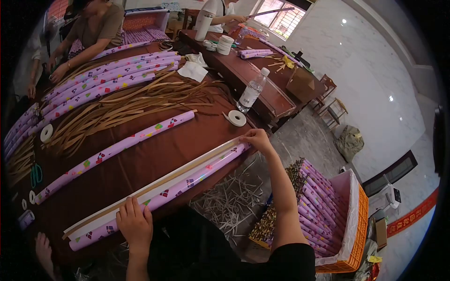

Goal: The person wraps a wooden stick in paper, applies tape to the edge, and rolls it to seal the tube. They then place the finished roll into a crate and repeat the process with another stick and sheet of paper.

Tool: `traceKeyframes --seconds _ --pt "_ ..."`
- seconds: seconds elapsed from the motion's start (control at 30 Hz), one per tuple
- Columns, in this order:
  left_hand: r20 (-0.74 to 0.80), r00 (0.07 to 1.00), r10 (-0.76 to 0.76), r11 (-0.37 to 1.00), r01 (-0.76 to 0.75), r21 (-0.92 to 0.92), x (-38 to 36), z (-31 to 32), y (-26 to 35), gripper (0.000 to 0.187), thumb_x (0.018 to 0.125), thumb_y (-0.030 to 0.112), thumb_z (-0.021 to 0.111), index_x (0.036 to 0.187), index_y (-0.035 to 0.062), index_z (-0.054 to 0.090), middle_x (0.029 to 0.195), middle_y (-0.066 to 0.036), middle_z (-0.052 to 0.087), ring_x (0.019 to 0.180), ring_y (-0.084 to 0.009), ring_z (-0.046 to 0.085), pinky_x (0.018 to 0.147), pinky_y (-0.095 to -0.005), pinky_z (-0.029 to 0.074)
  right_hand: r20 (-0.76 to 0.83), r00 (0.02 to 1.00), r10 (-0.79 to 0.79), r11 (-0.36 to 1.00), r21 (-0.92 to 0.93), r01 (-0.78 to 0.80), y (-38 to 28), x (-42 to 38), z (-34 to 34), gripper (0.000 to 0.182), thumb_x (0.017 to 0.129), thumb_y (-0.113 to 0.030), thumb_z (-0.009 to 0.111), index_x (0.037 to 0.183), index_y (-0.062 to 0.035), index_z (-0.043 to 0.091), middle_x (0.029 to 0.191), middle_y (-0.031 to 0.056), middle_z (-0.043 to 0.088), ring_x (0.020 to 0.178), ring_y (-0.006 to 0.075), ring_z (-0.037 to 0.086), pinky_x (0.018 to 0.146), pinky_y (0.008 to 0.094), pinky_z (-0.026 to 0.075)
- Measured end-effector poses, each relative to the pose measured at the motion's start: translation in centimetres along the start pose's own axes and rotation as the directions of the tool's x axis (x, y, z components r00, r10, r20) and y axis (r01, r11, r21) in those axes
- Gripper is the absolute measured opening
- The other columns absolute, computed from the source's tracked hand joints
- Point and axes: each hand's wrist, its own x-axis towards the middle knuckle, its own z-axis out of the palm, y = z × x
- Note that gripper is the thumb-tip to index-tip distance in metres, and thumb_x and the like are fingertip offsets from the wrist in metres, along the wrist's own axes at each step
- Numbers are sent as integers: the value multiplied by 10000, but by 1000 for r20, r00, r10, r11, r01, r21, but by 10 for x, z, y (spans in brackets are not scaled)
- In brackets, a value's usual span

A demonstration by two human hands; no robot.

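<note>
A purple patterned roll of wrapping paper [187,186] lies lengthwise in front of me, its white-backed edge [105,220] facing away from me. A brown strip [168,177] runs along that edge. My left hand [135,222] rests over the near part of the roll, fingers stretched across it, pressing it to the table. At the far end, my right hand [255,139] pinches thumb and finger together on the tip of the brown strip, beside the roll's end. Another purple roll [119,152] lies farther back, apart from my hands.
Loose brown strips [136,100] and more stacked rolls [98,84] cover the table's back. A tape roll [236,118] and water bottle [253,90] stand near the right edge. An orange crate [362,225] of rolls is on the floor. A co-worker [96,35] works across the table.
</note>
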Motion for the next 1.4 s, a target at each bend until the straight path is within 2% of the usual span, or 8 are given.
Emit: traceKeyframes --seconds 0.63,0.87,0.93,1.03,1.13,1.2,1.23,1.4 --pt "-15 1000 7 1000 -8 -9 0 -3 2 387 932 236 551 1183 -57 590 1223 -180 591 1013 -328 548 838 -427 430 -22 1000 -10 934 -358 1 3 18 12 273 695 -242 845 765 -24 698 699 75 674 645 147 642 609 297 516" --pt "-30 1000 9 1000 -8 21 0 -1 1 402 898 256 583 1170 -40 598 1209 -156 595 997 -310 555 818 -414 429 -122 993 0 1000 25 3 26 21 22 358 750 -103 767 1050 -15 592 860 97 664 764 206 651 686 304 523" --pt "-38 999 9 1000 -9 14 0 -1 1 401 898 255 583 1169 -39 599 1210 -155 595 999 -309 555 819 -414 428 -426 904 25 999 49 -4 47 28 29 350 753 -25 674 1087 -10 571 957 156 642 865 302 644 784 405 517" --pt "-42 999 3 1000 -3 -2 0 -1 1 400 897 255 582 1170 -37 599 1212 -152 595 1005 -309 554 824 -414 425 -658 597 -458 888 -305 345 -34 -28 56 263 778 14 618 1037 -16 584 1000 161 600 982 348 577 904 414 456" --pt "-31 1000 6 1000 -6 1 -1 -1 2 400 898 255 580 1172 -36 599 1215 -152 595 1011 -312 552 828 -416 423 -143 669 -730 683 -198 703 -90 -92 105 354 825 -58 669 1175 -52 620 1138 150 596 1103 342 560 939 431 448" --pt "-44 999 19 1000 -18 10 1 -1 2 400 899 255 577 1173 -35 599 1216 -154 594 1014 -315 550 829 -417 422 175 539 -824 496 -237 835 -115 -124 135 413 863 -271 701 1201 -49 619 1151 144 595 1108 319 561 965 434 434" --pt "-26 1000 6 1000 -6 6 1 -2 2 403 899 257 575 1173 -37 597 1215 -157 593 1016 -316 549 830 -417 421 215 435 -875 378 -258 889 -119 -130 148 488 852 -353 710 1203 -28 613 1179 146 597 1122 319 559 959 434 442" --pt "-8 1000 -3 1000 3 0 -1 -4 3 428 907 280 558 1178 -50 595 1215 -171 596 1031 -325 544 850 -426 413 294 456 -840 363 -319 875 -116 -129 157 520 863 -455 660 1133 -11 635 1123 107 623 1052 294 574 948 426 436"
